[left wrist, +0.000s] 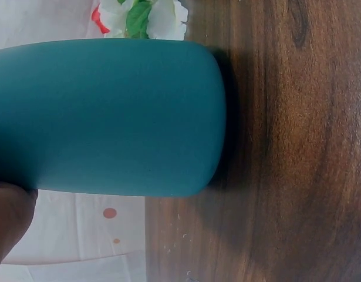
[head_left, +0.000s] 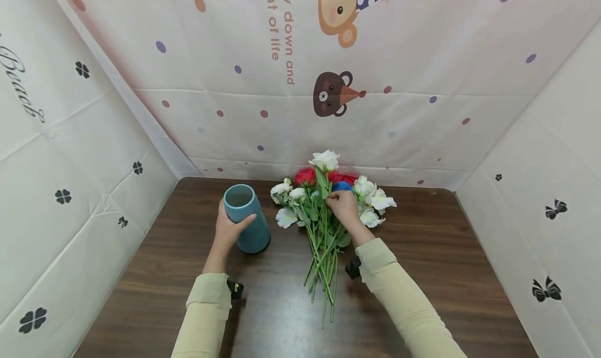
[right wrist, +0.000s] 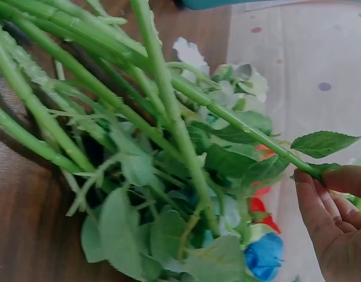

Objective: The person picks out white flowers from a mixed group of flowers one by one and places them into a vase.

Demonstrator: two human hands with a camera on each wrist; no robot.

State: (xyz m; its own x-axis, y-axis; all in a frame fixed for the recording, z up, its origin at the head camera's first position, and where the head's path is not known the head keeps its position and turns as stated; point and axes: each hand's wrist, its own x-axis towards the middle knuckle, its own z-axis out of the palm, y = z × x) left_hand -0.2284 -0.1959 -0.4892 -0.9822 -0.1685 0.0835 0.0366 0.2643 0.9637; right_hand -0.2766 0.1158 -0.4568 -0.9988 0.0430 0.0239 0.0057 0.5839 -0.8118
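A teal vase [head_left: 252, 219] stands on the left part of the table, its round mouth facing up. My left hand [head_left: 229, 228] grips the vase from its left side, with the thumb across the front. To the right lies a bunch of artificial flowers [head_left: 300, 204], white, red and blue heads toward the back wall and green stems toward me. My right hand [head_left: 345, 206] pinches one green stem [right wrist: 286, 155] between thumb and fingertips, just below its leaves. That stem appears to lead up to the white rose [head_left: 325, 160] at the top of the bunch.
The dark wooden table [head_left: 155, 295] ends at a printed cloth wall [head_left: 404, 123] behind the flowers. Cloth walls also rise on the left and right. Crossed stem ends [head_left: 324, 295] spread over the table's middle between the two forearms.
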